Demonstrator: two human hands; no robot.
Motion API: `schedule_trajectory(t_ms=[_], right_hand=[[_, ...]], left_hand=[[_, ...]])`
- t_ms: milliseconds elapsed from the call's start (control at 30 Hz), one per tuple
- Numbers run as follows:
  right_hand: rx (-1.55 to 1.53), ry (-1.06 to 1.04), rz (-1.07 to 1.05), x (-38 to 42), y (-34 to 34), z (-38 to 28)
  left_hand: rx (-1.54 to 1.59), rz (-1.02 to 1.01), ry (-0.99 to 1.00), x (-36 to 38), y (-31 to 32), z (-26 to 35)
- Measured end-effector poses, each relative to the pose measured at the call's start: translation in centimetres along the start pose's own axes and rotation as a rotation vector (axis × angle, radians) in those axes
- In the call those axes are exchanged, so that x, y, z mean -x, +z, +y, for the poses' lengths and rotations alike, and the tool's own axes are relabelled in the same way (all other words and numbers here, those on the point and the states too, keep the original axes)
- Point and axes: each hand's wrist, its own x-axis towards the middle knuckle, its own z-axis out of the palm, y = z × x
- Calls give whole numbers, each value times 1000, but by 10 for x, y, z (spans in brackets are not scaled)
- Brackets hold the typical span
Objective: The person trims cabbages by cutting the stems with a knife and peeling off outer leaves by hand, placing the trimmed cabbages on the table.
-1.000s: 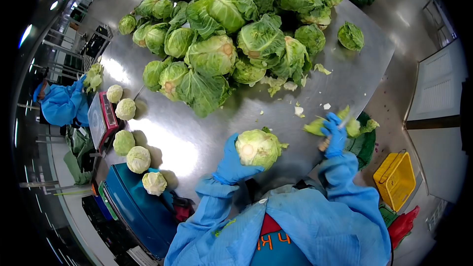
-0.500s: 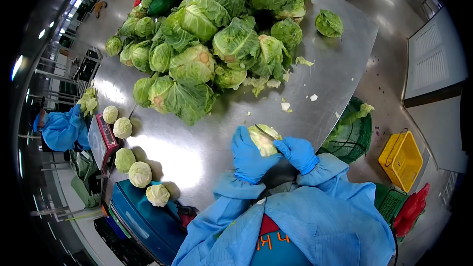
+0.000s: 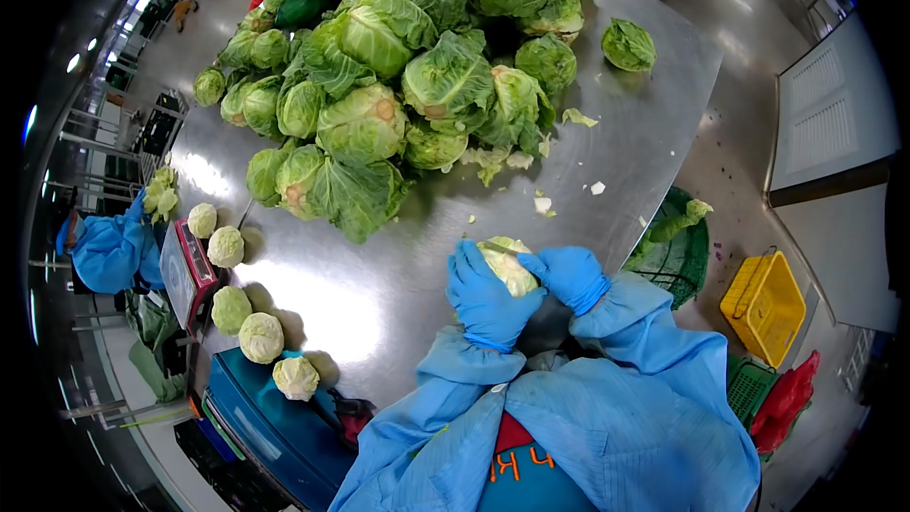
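Near the table's front edge, my left hand (image 3: pixel 493 299), in a blue glove, is wrapped round the left side of a pale trimmed cabbage (image 3: pixel 509 268). My right hand (image 3: pixel 569 277), also gloved, is closed round a knife (image 3: pixel 500 246) whose blade lies across the top of that cabbage. The knife's handle is hidden in my fingers. Beyond my hands, a large heap of green leafy cabbages (image 3: pixel 365 123) covers the far part of the metal table (image 3: pixel 431 237).
Several trimmed cabbages (image 3: pixel 262 338) line the left, near a red-edged scale (image 3: pixel 187 275). A co-worker in blue (image 3: pixel 109 251) is at far left. A green basket (image 3: pixel 678 256) and yellow crate (image 3: pixel 766 308) stand right. Leaf scraps (image 3: pixel 543 206) lie ahead.
The knife and my right hand have moved slightly up and left over the cabbage. My left hand still holds it. The whole view has shifted a little.
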Motion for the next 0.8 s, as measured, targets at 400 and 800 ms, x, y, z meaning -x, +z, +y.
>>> schedule_trajectory(t_ms=[400, 800], right_hand=[[-811, 458, -268, -24, 27, 24], [113, 183, 529, -38, -2, 69]], left_hand=[[135, -101, 291, 17, -19, -44], [975, -42, 211, 59, 9, -124]])
